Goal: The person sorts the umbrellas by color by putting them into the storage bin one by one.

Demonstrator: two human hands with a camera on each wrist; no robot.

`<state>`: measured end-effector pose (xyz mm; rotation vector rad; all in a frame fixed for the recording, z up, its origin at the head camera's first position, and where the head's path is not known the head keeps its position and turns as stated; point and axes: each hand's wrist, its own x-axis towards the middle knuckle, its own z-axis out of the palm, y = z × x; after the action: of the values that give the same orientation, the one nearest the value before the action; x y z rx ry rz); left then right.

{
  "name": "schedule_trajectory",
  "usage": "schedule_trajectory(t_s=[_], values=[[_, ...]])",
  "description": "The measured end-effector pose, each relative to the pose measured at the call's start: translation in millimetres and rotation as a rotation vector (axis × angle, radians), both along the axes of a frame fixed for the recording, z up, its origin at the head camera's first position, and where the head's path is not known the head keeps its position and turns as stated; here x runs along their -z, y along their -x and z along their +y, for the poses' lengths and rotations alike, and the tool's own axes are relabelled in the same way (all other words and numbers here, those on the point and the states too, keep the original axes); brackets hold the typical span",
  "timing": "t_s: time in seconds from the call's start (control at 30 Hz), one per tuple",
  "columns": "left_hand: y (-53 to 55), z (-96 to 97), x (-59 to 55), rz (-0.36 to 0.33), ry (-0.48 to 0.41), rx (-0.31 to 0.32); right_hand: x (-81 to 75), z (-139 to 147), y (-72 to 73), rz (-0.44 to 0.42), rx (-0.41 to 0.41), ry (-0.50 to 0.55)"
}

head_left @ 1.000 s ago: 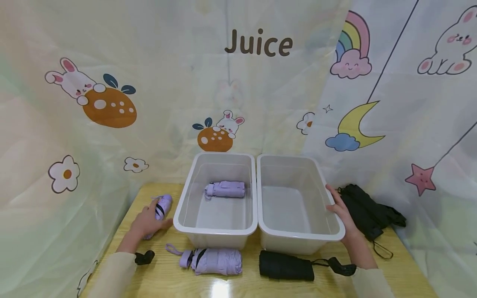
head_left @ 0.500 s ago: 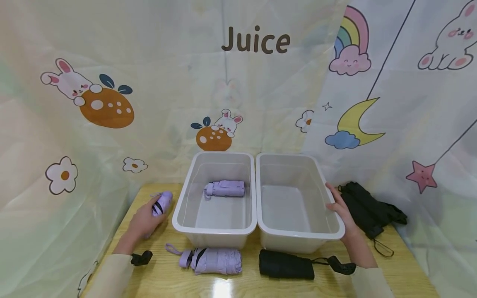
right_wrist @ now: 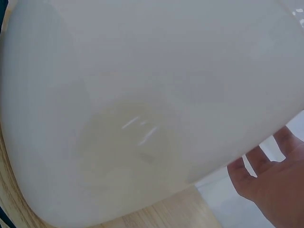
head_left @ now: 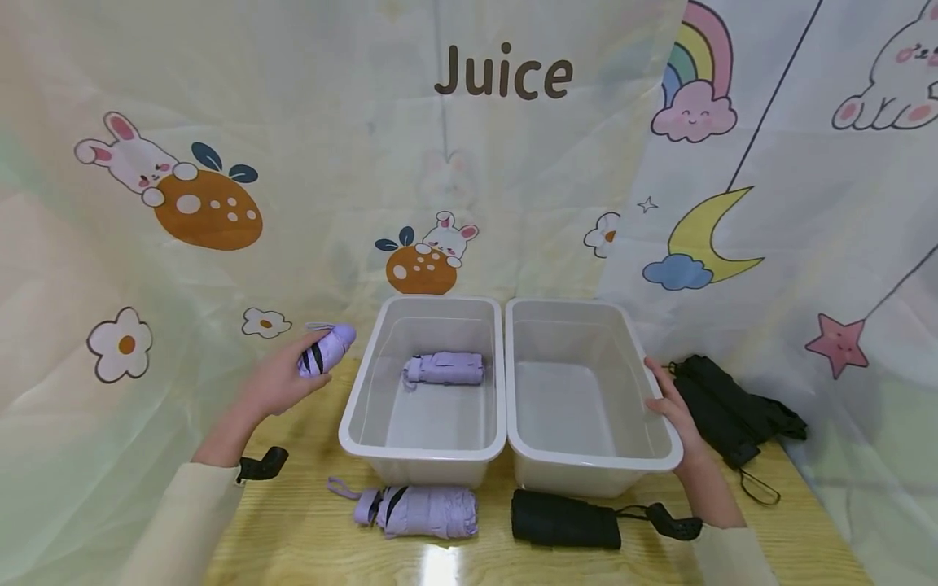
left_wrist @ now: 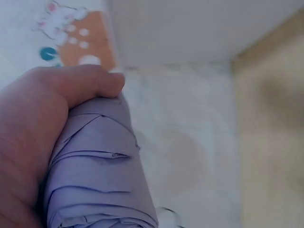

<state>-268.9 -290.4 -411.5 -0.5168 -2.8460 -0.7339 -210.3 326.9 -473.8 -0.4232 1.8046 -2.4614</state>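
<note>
In the head view my left hand holds a folded purple umbrella with a black band, raised above the table to the left of the left bin. Close up in the left wrist view, the thumb and palm wrap the pleated purple umbrella. My right hand grips the right side rim of the right white bin; part of its fingers is hidden behind the bin edge in the right wrist view. Inside the left white bin lies another folded purple umbrella.
A purple umbrella lies before the left bin, a black umbrella before the right one. Black folded umbrella fabric with a cord loop rests at the right. Printed cloth hangs behind the wooden table.
My left hand has closed around the purple umbrella at the left and lifted it upward off the table. My right hand stays on the right bin's rim.
</note>
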Motion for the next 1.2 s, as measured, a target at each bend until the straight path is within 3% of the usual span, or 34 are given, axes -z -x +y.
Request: schedule_trajectory(t_s=[0.13,0.27,0.4,0.57,0.7,0.87,1.0,1.2], values=[[5.6,14.5,-26.7,0.011,0.065,0.064,-0.8,-1,-0.2,0.001,-0.007,0.022],[13.5,36.2,-45.0,0.069,0.118,0.200,-2.6,-1,-1.5,0.010,0.005,0.008],[17.6,62.6,-57.2,0.079,0.143,0.304,-4.4,0,-3.4,0.013,0.004,0.008],[27.7,95.4,-62.0,0.053,0.158,0.396,-5.2,-2,-2.7,0.000,0.009,0.024],[37.1,116.9,-57.8,0.006,0.197,0.461,-4.0,-4,-1.4,-0.011,0.011,0.011],[54.0,138.1,-41.3,-0.094,0.203,0.518,-2.9,-5,0.3,-0.003,0.015,0.011],[65.1,152.0,-25.7,-0.148,0.228,0.512,-4.3,-6,-0.2,0.001,0.012,0.016],[73.2,170.3,-2.6,-0.268,0.323,0.451,-3.1,-5,-1.8,-0.005,0.006,0.024]])
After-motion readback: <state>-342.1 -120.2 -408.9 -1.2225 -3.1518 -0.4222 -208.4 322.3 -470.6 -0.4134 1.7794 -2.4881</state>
